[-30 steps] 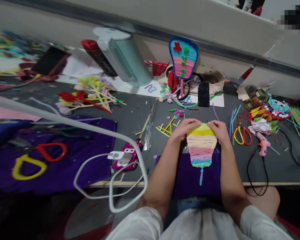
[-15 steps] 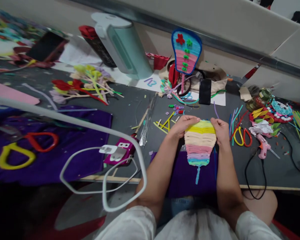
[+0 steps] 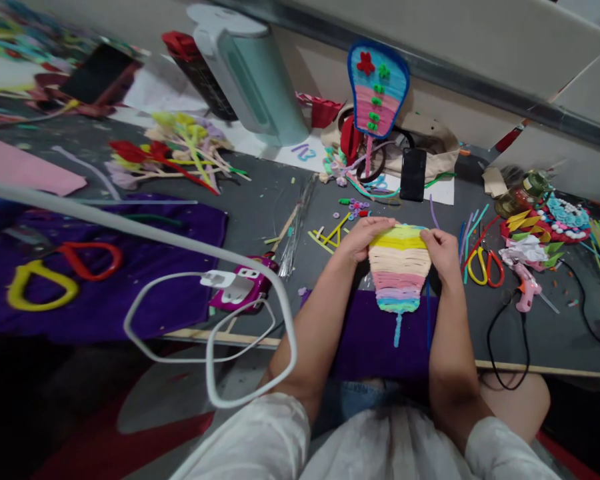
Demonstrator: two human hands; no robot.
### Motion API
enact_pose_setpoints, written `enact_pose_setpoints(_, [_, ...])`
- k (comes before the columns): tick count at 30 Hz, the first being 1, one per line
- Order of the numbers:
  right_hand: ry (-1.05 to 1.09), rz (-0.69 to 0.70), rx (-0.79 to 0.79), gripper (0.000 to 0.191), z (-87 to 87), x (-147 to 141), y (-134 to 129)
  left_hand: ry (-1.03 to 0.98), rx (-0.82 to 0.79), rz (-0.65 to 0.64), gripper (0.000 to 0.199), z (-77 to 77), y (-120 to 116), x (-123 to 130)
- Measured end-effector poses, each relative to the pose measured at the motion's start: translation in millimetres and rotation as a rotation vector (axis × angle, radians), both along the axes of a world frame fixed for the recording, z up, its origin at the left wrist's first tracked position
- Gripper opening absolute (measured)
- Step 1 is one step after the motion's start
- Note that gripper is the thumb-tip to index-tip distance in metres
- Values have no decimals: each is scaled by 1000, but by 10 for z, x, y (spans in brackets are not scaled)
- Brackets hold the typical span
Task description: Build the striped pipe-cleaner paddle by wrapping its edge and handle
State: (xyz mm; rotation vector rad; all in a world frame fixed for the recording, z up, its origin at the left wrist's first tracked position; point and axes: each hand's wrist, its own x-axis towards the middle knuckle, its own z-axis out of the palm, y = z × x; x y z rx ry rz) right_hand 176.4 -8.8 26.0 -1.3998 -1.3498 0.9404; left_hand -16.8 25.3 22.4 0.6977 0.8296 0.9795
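Note:
Between my hands is a striped pipe-cleaner fan (image 3: 400,263), banded yellow, cream, pink, lilac and blue, with a short twisted blue handle pointing toward me. My left hand (image 3: 365,239) is closed on its upper left edge, thumb along the top. The upper right corner is pinched by the fingers of my right hand (image 3: 441,250). A dark blue pipe cleaner (image 3: 429,320) hangs down by my right forearm. Below the fan lies a purple cloth (image 3: 375,340). Beyond my hands stands a finished-looking blue and pink fan (image 3: 379,93) with a red flower and green pieces.
Yellow-and-red scissors (image 3: 485,265) and a pink glue gun (image 3: 529,287) with a black cord lie to the right. At left are larger scissors (image 3: 65,273), a white cable (image 3: 285,313) and a purple power strip (image 3: 250,287). A pale green kettle (image 3: 260,80) and a phone (image 3: 413,175) stand farther back.
The whole scene sits slightly higher in the picture as my head view shifts. Both hands keep hold of the fan's upper edge; my right fingers have shifted slightly along the corner.

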Motion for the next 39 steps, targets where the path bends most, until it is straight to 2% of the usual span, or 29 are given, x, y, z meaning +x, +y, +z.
enact_pose_setpoints(4, [216, -216, 23, 44, -38, -7, 62, -151, 18, -45, 39, -43, -11, 78])
enact_pose_setpoints(7, [320, -286, 17, 50, -19, 12, 93, -228, -7, -119, 39, -97, -32, 161])
enact_pose_setpoints(10, [331, -203, -47, 51, 14, 17, 78, -278, 20, -85, 39, -134, -16, 185])
enact_pose_setpoints(15, [259, 133, -192, 40, 61, -68, -6, -351, 126, 98, 44, -86, 59, 97])
enact_pose_setpoints(17, [248, 192, -204, 37, 62, -127, -24, -369, 159, 146, 46, -42, 69, 70])
enact_pose_setpoints(21, [238, 115, -129, 34, 24, -226, -4, -375, 171, 158, 45, 9, 37, 87])
enact_pose_setpoints(25, [241, 16, -65, 33, -6, -259, 24, -309, 135, 88, 43, -17, -15, 166])
enact_pose_setpoints(27, [249, 31, -81, 35, -1, -257, 18, -288, 146, 97, 44, -34, -27, 195])
enact_pose_setpoints(32, [277, 170, -164, 36, 14, -287, -19, -286, 187, 165, 48, -31, -13, 186])
enact_pose_setpoints(39, [385, 109, -183, 39, -16, -362, -15, -276, 213, 197, 55, -29, 8, 157])
